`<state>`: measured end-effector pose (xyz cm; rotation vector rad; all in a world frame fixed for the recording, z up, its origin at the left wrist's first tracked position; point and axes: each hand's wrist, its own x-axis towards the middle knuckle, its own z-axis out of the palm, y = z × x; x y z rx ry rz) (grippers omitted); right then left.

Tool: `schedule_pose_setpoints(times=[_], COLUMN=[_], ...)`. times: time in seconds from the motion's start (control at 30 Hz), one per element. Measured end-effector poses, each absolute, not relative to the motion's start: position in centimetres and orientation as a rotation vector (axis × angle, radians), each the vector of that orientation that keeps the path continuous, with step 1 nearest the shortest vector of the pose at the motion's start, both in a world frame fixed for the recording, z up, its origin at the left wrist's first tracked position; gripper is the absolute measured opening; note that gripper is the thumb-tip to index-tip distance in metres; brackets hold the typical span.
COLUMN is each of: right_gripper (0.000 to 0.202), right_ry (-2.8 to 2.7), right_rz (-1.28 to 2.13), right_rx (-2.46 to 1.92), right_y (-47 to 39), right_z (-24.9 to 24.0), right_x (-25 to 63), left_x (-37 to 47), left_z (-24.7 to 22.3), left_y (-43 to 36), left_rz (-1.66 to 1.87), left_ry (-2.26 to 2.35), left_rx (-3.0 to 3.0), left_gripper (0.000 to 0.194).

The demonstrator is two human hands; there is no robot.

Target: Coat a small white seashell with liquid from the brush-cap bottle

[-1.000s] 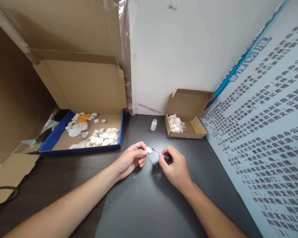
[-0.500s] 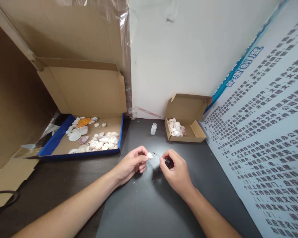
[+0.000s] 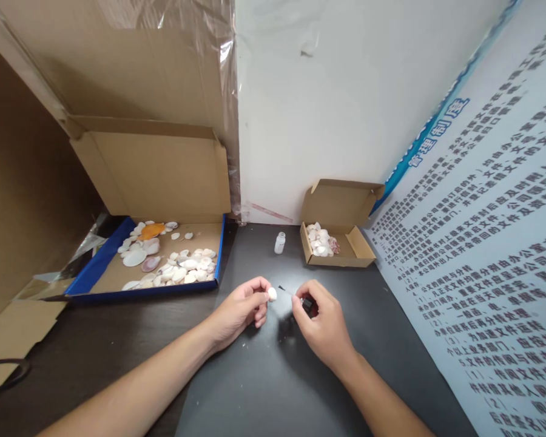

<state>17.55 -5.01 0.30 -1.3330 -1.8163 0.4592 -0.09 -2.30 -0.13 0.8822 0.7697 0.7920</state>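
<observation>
Between the thumb and fingers of my left hand (image 3: pixel 244 311) is a small white seashell (image 3: pixel 272 294), held just above the dark mat. My right hand (image 3: pixel 321 318) is closed on a thin brush (image 3: pixel 286 291); its dark tip points left at the shell, a small gap apart. Something black with a bit of red shows under my right fingers, and I cannot make out what it is. Beyond both hands stands a small white bottle (image 3: pixel 279 243), upright and without a cap.
At the left, an open blue-edged cardboard box (image 3: pixel 104 284) holds many shells and one orange shell (image 3: pixel 153 230). A smaller open carton (image 3: pixel 346 262) with shells stands back right. A white wall (image 3: pixel 273 121) and a printed board (image 3: pixel 495 243) bound the dark mat (image 3: pixel 255 388).
The whole view has shifted slightly. The shell in my left hand is turned a little, and the brush stays close to it in my right hand.
</observation>
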Motion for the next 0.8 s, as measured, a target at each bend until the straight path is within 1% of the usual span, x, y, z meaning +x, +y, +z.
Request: schedule_pose_setpoints(times=[0.33, 0.63, 0.8], right_gripper=[0.013, 0.011, 0.011], right_ry=[-1.872, -1.857, -1.848], right_rz=[0.482, 0.443, 0.475], right_rx=[-1.283, -1.305, -1.273], right_y=[-5.11, -5.05, -5.02], right_z=[0.32, 0.4, 0.59], right_x=[17.49, 17.68, 17.77], left_x=[-0.01, -0.04, 0.02], left_z=[0.17, 0.11, -0.19], left_y=[-2.32, -2.25, -2.19], left_rz=[0.769, 0.739, 0.757], left_ry=[0.796, 0.788, 0.789], left_rx=[0.892, 0.893, 0.888], left_gripper=[0.016, 0.014, 0.016])
